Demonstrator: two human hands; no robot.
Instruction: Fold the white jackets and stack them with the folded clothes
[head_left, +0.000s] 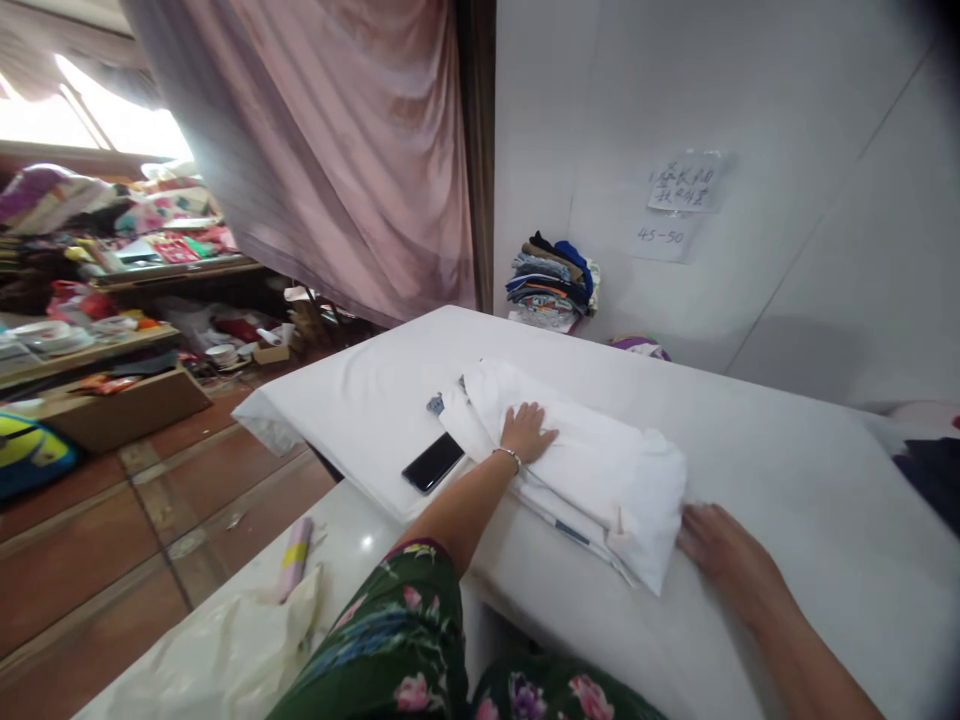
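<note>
A folded white garment [592, 455] lies on the white table [757, 440], with a small dark patterned bit showing at its far left end and a dark strip along its near edge. My left hand [527, 432] rests flat on top of it, fingers spread, a bracelet at the wrist. At the garment's right end is my right hand [709, 540], blurred, its fingertips at the cloth edge; whether they pinch it is not visible. A black phone [433, 463] lies just left of the garment.
A lower white surface [360, 540] at the near left holds a crumpled plastic bag [240, 640] and a pink-and-yellow roll [295, 558]. A stack of folded clothes [551, 280] stands beyond the table by the wall. Dark cloth [934, 475] lies at the right edge. A pink curtain [352, 130] hangs behind.
</note>
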